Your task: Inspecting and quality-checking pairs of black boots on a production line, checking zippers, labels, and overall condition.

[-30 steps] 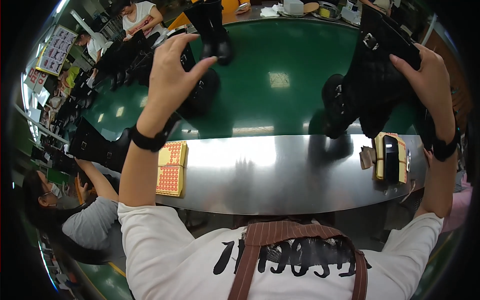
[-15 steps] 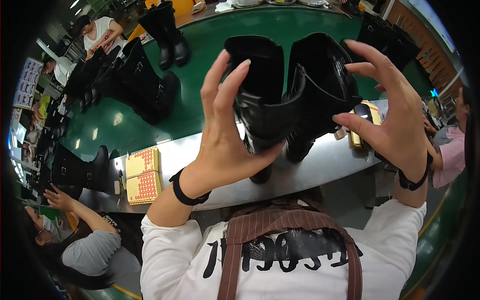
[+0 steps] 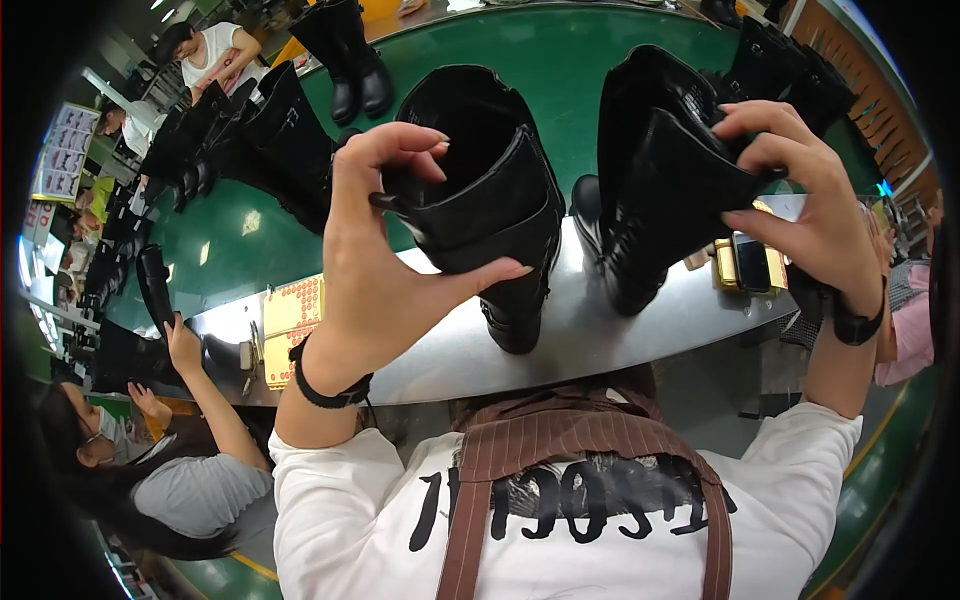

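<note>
Two tall black boots stand apart in front of me, their wide shaft openings facing up. My left hand (image 3: 375,250) is closed round the top of the left boot (image 3: 495,230), fingertips hooked over the rim and thumb lying on the outside of the shaft. With my right hand (image 3: 805,200) I pinch the upper edge of the right boot (image 3: 670,205), fingers at the rim and thumb below on the shaft. The left boot's foot rests on the metal table edge (image 3: 420,375); the right one leans slightly outward.
A green work surface (image 3: 560,50) lies beyond the metal strip. More black boots (image 3: 285,150) stand at the left, back and right. Yellow card stacks (image 3: 292,320) lie at the left, and a phone (image 3: 752,262) at the right. A co-worker (image 3: 200,490) at the left holds a black boot.
The boots have moved apart, the left one leftward and the right one rightward. My hands have closed on their tops. The co-worker at the left has raised a boot.
</note>
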Available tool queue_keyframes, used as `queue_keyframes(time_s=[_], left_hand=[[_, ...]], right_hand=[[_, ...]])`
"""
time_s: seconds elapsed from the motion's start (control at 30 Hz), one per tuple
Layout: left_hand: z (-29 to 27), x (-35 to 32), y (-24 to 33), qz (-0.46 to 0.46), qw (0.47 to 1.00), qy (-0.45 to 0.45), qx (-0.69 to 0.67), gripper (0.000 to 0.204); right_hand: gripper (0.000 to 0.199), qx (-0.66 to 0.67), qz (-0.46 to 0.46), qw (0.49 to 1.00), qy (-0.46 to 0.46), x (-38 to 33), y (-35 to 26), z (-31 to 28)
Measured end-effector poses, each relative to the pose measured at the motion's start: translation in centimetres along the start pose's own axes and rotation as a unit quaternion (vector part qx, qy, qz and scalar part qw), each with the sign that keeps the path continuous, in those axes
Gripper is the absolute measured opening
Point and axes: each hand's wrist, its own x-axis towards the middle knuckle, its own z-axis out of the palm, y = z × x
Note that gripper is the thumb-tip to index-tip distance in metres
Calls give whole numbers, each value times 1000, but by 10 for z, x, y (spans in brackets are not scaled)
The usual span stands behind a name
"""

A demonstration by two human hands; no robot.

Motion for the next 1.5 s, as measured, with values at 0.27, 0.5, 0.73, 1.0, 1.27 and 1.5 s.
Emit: queue_keyframes(time_s=[0.27, 0.5, 0.73, 1.0, 1.27, 1.5], left_hand=[[-41, 5, 27, 11, 979, -190, -77, 74], [-46, -2, 76, 127, 948, -245, 161, 25], [-73, -26, 88, 86, 931, -302, 184, 26], [-78, -55, 93, 122, 930, -340, 62, 34], [-61, -34, 68, 146, 920, -59, 359, 49], [-10, -102, -10, 142, 983, 108, 37, 94]], right_hand=[[50, 12, 19, 980, 197, -38, -47, 26], [60, 303, 141, 931, 147, 7, -42, 129], [36, 502, 168, 845, 70, 23, -19, 149], [44, 444, 224, 866, 50, 5, -24, 143], [32, 442, 237, 860, 95, 21, -22, 158], [33, 337, 220, 912, -79, -39, -20, 178]])
